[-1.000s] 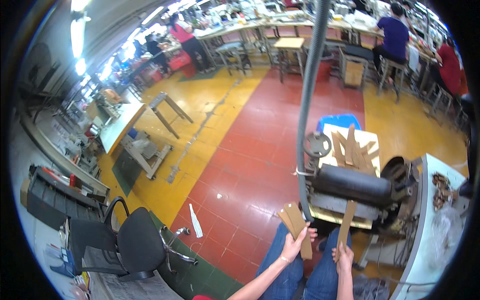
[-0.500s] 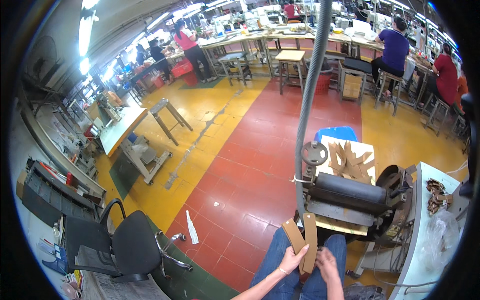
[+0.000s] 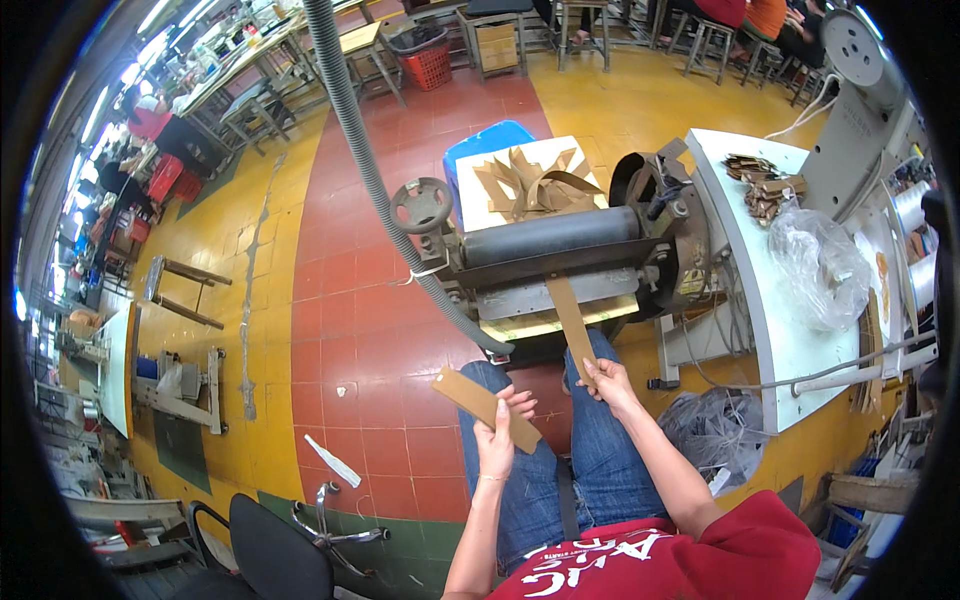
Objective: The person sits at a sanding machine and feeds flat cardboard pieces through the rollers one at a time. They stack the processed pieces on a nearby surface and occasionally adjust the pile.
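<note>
My left hand (image 3: 496, 437) is closed on a flat brown leather-like strip (image 3: 461, 391), held at a slant above my left thigh. Between the thumb and fingers of my right hand (image 3: 609, 384) is the near end of a second brown strip (image 3: 570, 318). The far end of that strip reaches the metal feed plate (image 3: 520, 296) of a roller machine (image 3: 550, 238) in front of my knees. Whether its tip has entered under the roller cannot be made out. Behind the roller, several loose brown strips (image 3: 525, 183) are heaped on a pale board.
A grey ribbed hose (image 3: 357, 140) runs down beside the machine's handwheel (image 3: 420, 205). To the right stands a pale table (image 3: 735, 290) with small brown pieces (image 3: 765, 187) and a clear plastic bag (image 3: 820, 265). A black chair (image 3: 275, 550) is at lower left.
The view has swung right and down. The two strips, earlier together in my left hand, are now apart: my right hand has taken one and extended it to the machine.
</note>
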Demonstrator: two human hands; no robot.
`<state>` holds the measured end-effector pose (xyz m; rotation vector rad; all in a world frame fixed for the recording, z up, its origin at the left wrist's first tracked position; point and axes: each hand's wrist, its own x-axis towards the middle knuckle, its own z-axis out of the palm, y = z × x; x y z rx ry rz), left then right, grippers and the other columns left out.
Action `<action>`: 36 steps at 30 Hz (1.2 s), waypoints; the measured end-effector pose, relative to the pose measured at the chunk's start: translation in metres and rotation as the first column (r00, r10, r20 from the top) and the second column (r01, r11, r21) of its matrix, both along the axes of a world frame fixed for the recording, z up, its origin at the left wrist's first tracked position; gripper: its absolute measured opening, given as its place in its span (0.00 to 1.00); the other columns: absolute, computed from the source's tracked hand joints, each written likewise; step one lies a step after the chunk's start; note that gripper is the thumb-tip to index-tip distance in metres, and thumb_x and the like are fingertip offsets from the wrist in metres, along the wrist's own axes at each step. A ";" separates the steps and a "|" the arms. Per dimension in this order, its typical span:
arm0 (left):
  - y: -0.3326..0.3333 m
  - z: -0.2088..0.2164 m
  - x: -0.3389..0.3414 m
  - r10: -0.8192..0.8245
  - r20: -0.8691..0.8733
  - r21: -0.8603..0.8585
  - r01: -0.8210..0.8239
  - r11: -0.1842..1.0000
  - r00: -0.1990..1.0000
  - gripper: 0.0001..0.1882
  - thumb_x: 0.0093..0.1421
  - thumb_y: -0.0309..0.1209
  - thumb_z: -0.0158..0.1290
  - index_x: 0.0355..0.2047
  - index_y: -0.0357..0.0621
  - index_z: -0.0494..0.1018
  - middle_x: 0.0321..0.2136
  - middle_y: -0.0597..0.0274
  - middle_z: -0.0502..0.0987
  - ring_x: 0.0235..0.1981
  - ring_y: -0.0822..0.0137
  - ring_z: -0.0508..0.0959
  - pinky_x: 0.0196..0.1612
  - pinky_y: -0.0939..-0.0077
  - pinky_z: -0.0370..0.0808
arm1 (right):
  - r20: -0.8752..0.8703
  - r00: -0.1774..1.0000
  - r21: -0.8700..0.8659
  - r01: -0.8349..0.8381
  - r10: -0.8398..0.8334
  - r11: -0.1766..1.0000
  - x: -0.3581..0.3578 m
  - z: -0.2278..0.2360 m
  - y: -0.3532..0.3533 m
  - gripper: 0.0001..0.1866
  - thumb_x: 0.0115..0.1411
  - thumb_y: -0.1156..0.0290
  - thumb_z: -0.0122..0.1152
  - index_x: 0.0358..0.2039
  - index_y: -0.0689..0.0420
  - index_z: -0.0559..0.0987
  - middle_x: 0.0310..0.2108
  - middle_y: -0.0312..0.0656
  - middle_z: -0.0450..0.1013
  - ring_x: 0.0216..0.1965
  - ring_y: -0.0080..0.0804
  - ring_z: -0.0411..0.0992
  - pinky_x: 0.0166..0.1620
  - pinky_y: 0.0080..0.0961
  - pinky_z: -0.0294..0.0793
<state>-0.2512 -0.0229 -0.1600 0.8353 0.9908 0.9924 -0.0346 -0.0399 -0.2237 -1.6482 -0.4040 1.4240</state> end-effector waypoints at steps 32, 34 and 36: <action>-0.005 0.021 0.007 0.221 0.031 0.098 -0.223 0.970 0.975 0.10 0.58 0.29 0.58 0.36 0.35 0.75 0.31 0.63 0.77 0.31 0.77 0.74 0.36 0.82 0.72 | 0.577 0.788 0.389 -0.496 0.214 0.776 -0.058 0.089 -0.030 0.13 0.53 0.69 0.66 0.37 0.61 0.79 0.29 0.42 0.77 0.28 0.33 0.75 0.30 0.25 0.72; -0.006 0.020 0.007 0.243 0.110 0.062 -0.250 0.966 0.964 0.12 0.62 0.32 0.53 0.40 0.34 0.72 0.32 0.60 0.77 0.31 0.74 0.75 0.37 0.80 0.73 | 0.654 0.755 0.452 -0.444 0.051 0.774 -0.053 0.082 -0.024 0.11 0.56 0.69 0.62 0.37 0.62 0.77 0.25 0.43 0.76 0.24 0.31 0.73 0.28 0.24 0.71; -0.009 0.016 0.005 0.259 0.119 0.054 -0.267 0.962 0.959 0.14 0.65 0.34 0.48 0.43 0.34 0.70 0.33 0.57 0.76 0.31 0.72 0.75 0.38 0.77 0.74 | 0.695 0.717 0.472 -0.392 -0.060 0.790 -0.042 0.066 -0.010 0.11 0.58 0.68 0.60 0.36 0.63 0.76 0.24 0.43 0.75 0.20 0.29 0.71 0.25 0.24 0.70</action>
